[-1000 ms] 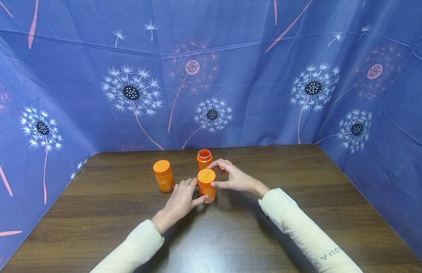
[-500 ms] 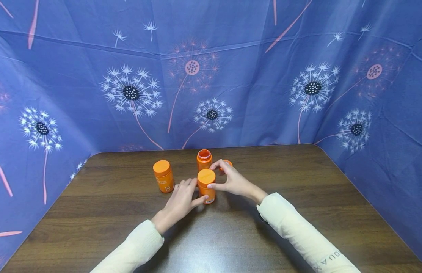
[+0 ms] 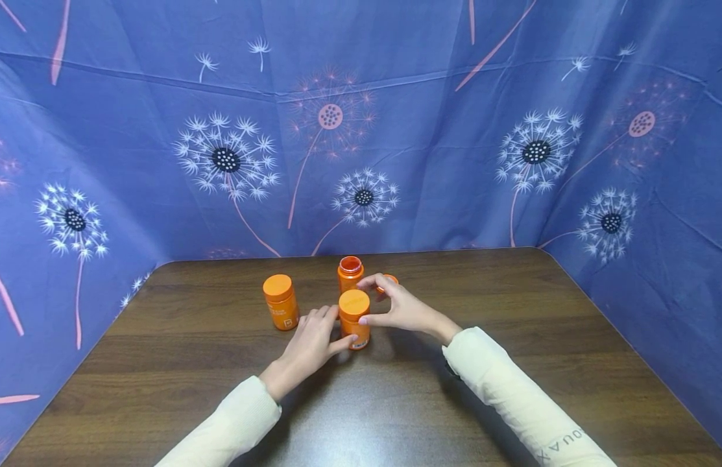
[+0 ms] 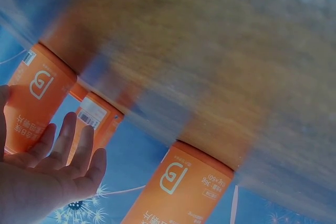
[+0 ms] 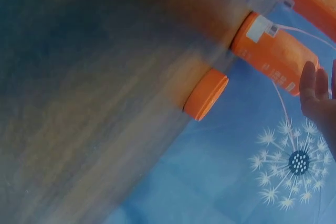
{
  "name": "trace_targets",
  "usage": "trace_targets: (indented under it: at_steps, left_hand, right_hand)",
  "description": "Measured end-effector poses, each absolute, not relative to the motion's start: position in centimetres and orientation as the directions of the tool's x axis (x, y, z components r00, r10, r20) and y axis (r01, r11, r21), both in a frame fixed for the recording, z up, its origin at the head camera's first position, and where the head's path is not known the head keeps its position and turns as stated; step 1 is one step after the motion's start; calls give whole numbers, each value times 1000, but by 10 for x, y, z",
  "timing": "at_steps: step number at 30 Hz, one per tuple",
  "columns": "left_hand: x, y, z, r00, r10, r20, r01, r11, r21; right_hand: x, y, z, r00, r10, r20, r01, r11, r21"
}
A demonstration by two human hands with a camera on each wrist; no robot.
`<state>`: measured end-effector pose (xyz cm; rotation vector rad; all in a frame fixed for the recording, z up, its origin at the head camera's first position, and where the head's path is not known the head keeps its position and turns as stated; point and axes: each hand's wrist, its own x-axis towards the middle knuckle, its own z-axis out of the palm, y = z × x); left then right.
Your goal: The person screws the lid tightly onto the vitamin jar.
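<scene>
1. At the far left of the group, a capped orange bottle (image 3: 281,301) stands upright on the dark wooden table (image 3: 512,292), well apart from both hands. Nobody touches it.

2. The left hand (image 3: 309,344) lies beside the near bottle (image 3: 354,319), which stands upright with its cap on, in the middle of the table. The fingers (image 3: 322,315) are almost straight and only lightly spread; the thumb tip touches the lower side of the bottle. In the left wrist view the fingers (image 4: 68,145) look relaxed, so this hand steadies the bottle and does not clasp it.

3. Behind it, farther away, an open bottle (image 3: 349,272) stands upright without a cap, very near to the near bottle.

4. The right hand (image 3: 403,308) reaches the near bottle from the right. Its fingers are curved around the cap: the thumb presses on the right edge of the cap, and the index finger arches over the far side. It seems to pinch the cap, but the head view is small, so the contact of the index finger is not sure.

5. A loose cap (image 3: 390,281) lies flat on the table just behind the right hand.

6. Risk: the left hand supports the bottle only lightly, so a strong sideways pull on the cap could tip the near bottle. It could then knock the open bottle behind, because they stand so close together.
</scene>
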<state>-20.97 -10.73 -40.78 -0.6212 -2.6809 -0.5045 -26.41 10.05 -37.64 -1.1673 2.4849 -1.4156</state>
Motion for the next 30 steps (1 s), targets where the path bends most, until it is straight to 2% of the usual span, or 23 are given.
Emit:
trace_targets:
  at_steps: [8, 17, 30]
  left_hand:
    - [-210, -107, -408, -844, 353, 403, 476, 841, 260]
    - [-210, -107, -407, -845, 354, 401, 476, 840, 261]
    - [-210, -107, -406, -849, 353, 394, 473, 840, 266]
  right_hand:
    - [-270, 106, -369, -645, -709, 287, -615, 257, -746]
    - [-272, 107, -365, -602, -756, 256, -618, 239, -748]
    - [-273, 104, -372, -648, -681, 341, -656, 272, -704]
